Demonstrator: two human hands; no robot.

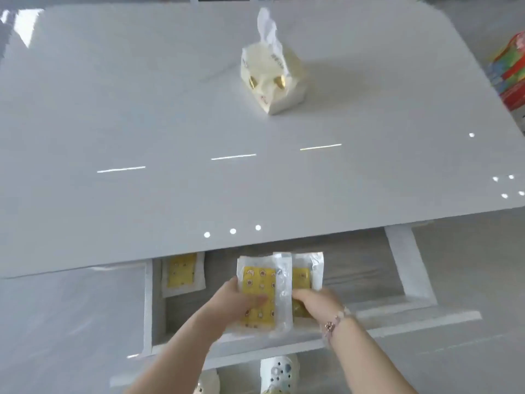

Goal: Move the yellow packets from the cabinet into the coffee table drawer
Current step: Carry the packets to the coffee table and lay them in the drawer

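I see the open drawer (148, 308) under the coffee table (170, 123). The left hand (244, 297) and right hand (315, 304) curl fingers round yellow packets (261, 282) just above it, held flat, likely to lie beside another packet (181, 275) inside.

Left hand (241, 297), right hand (312, 304) grip two overlapping yellow packets (261, 282) at open drawer (147, 308). Third packet (181, 273) lies in drawer, left of left hand. Tissue pack (272, 83) on desk (170, 123), well beyond hands. Bracelet (333, 322) on right wrist.
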